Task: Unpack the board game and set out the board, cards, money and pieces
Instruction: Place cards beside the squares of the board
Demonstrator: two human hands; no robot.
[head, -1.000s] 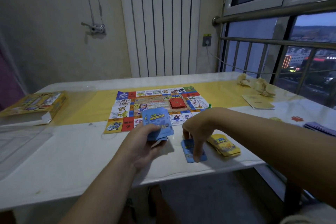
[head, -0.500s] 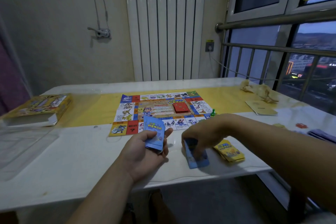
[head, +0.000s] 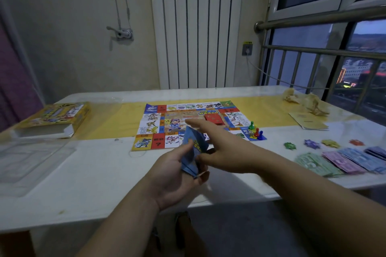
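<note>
above the near edge of the bench (head: 83, 183), the left hand (head: 175, 181) has its fingers (head: 202, 175) curled up around a stack of blue cards (head: 193, 152), with the thumb pressed on the top face, so the deck stands tilted in the palm. the right hand (head: 223, 150) lies just beside it, fingers straight and spread toward the board (head: 158, 129). its thumb is near the deck's side, and blur hides whether it touches.

the cards look thin, light and slick, likely to fan out or slide apart, so a hold across the long edges with a thumb on top seems safest. yellow lettering on the card backs is too blurred to read.

on the board sit red cards (head: 214, 120) and coloured pawns (head: 255, 131). a red square near the board's front edge carries what looks like a question mark, and the other print is unreadable. paper money (head: 334, 160) lies to the right, and the yellow box (head: 54, 119) sits far left.
</note>
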